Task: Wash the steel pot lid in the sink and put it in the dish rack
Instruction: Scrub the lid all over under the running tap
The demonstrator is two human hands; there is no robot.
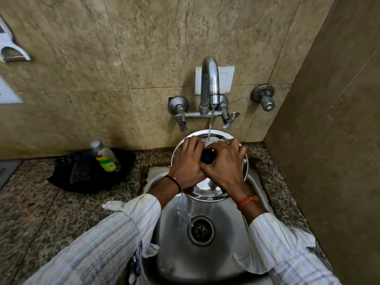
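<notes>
The round steel pot lid (207,189) with a black knob (207,156) is held over the steel sink (230,225), under the tap (209,83). A thin stream of water falls on the lid's far edge and runs off into the basin. My left hand (188,163) lies flat on the lid's left half, its fingers spread toward the rim. My right hand (225,162) covers the right half beside the knob. Both hands press on the lid's top face. How the lid is supported underneath is hidden.
A clear bottle with a green label (106,156) lies in a black tray (90,171) on the speckled granite counter (51,212) to the left. Tiled walls close in behind and on the right. The drain (200,230) is open in the basin.
</notes>
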